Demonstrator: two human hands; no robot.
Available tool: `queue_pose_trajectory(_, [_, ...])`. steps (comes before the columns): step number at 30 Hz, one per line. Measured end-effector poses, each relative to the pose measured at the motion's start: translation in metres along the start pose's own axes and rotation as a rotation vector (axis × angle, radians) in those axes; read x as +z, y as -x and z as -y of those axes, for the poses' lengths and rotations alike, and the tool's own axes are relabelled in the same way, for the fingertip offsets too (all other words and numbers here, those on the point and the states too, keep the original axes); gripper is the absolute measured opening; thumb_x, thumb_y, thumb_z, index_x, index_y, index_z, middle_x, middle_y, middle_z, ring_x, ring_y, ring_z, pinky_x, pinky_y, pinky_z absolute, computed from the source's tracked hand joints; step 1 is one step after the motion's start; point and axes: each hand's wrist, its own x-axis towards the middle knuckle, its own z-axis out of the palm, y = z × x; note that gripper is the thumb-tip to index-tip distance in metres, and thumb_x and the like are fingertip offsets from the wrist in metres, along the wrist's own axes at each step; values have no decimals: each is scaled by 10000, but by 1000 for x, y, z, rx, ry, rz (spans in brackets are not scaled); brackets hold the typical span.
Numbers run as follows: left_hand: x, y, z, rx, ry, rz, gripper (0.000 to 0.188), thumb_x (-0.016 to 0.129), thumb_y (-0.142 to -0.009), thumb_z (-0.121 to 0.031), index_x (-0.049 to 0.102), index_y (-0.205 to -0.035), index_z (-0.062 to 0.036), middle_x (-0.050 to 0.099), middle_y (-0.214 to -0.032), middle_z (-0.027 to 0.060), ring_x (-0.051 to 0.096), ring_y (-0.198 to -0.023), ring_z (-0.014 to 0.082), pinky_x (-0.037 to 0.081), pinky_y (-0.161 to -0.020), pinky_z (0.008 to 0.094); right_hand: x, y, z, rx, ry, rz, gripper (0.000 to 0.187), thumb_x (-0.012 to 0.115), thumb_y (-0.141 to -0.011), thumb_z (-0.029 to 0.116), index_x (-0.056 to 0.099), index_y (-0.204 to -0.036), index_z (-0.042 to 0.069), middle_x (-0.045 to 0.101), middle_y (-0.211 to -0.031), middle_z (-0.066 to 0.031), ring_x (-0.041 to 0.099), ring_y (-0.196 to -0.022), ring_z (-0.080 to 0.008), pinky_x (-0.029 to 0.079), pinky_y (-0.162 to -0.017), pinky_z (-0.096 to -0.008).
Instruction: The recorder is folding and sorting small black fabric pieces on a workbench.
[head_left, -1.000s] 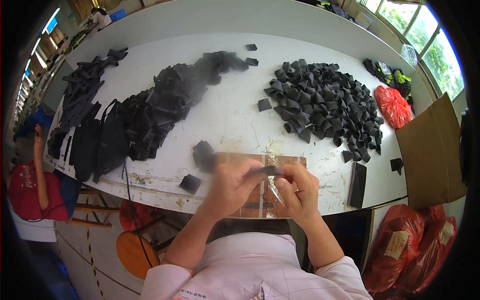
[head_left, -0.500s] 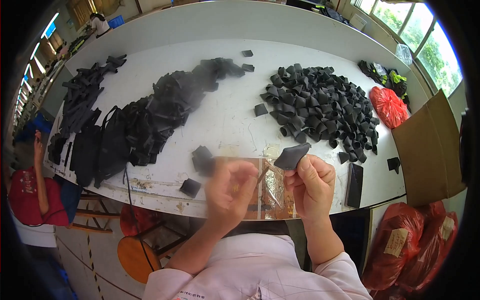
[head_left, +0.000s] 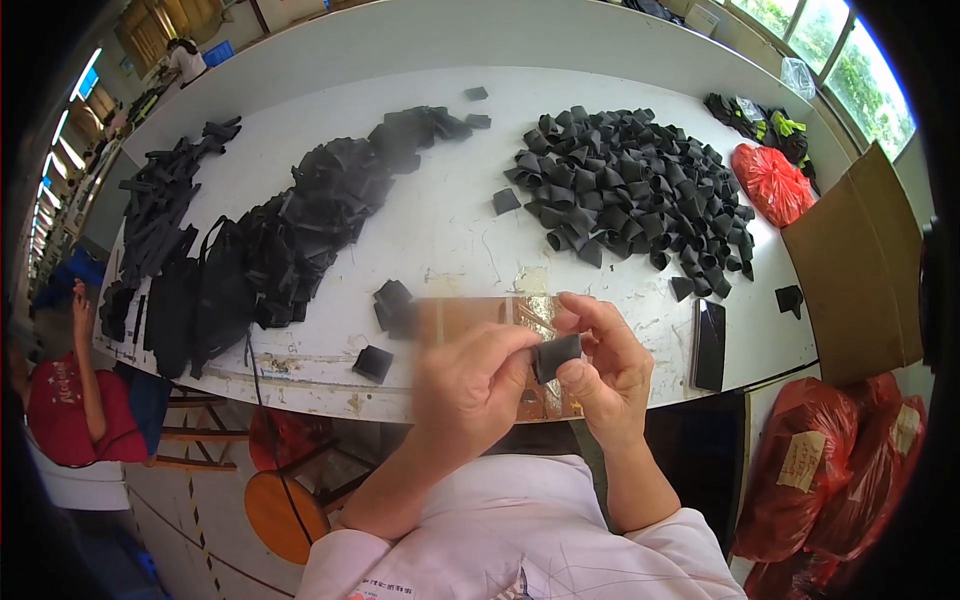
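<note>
A small folded black fabric piece [head_left: 556, 358] is between my hands, above the front edge of the white table. My left hand [head_left: 468, 385] pinches it at its left side, with the fingers closed. My right hand [head_left: 612, 375] has its thumb against the right side of the piece; its index finger is raised and the other fingers curl behind. Under the hands lies a brown board [head_left: 460, 312] with clear tape. Two nearby black pieces lie to the left: one folded piece [head_left: 373, 363] and a small stack [head_left: 394, 305].
A heap of folded black loops [head_left: 640, 190] covers the right of the table [head_left: 440, 230]. Black fabric pieces [head_left: 330, 190] and strips [head_left: 160, 200] spread leftward. At right are a phone-like dark slab [head_left: 709, 345], a red bag [head_left: 770, 183] and cardboard [head_left: 850, 270]. A co-worker [head_left: 68, 400] is at far left.
The black piece has come down and left, away from being held up in my right hand alone. My left hand has moved right and now grips it too. The view has shifted slightly.
</note>
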Motion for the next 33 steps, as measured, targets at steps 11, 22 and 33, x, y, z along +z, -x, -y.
queue_pose_trajectory(11, [16,31,11,-381,535,-339,70,522,-839,10,494,-903,2,557,-732,41,465,-500,40,376,-450,162,-2,12,-11,105,234,258,93,606,-810,80,596,-775,-6,562,-642,2,470,-524,-33,373,-456,-185])
queue_pose_trajectory(22, [-71,22,221,-701,-748,27,315,662,-705,-135,535,-964,-7,506,-940,158,513,-887,304,425,-761,357,-53,-39,-63,270,190,91,417,516,-884,282,492,-1116,-64,582,-808,-62,545,-721,-121,451,-593,-241])
queue_pose_trajectory(33, [-73,-4,158,-139,-650,-130,104,588,-731,20,495,-771,-3,549,-752,121,522,-723,296,422,-651,355,21,26,-70,146,492,788,254,562,-859,182,578,-962,-49,608,-780,-83,575,-666,-142,475,-592,-266])
